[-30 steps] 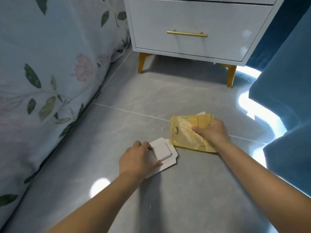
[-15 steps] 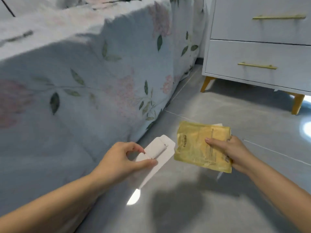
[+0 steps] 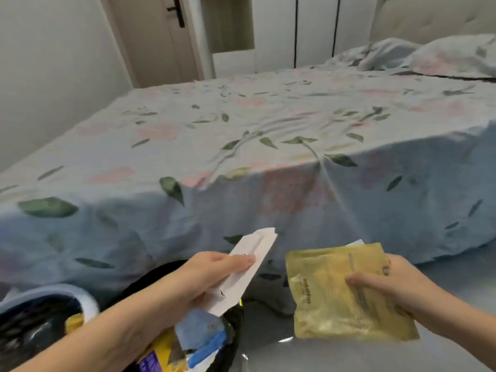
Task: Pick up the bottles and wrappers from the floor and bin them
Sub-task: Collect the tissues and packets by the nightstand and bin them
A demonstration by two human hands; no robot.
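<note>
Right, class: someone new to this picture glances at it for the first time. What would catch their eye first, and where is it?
Probably the yellow wrapper at lower right, pinched in the right hand, and beside it the white cardboard package in the left hand's grip, held above a black-lined bin already holding colourful litter. Behind both, the floral bedsheet fills most of the view.

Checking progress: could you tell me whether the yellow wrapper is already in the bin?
No, the right hand holds the yellow wrapper above the floor.
</note>
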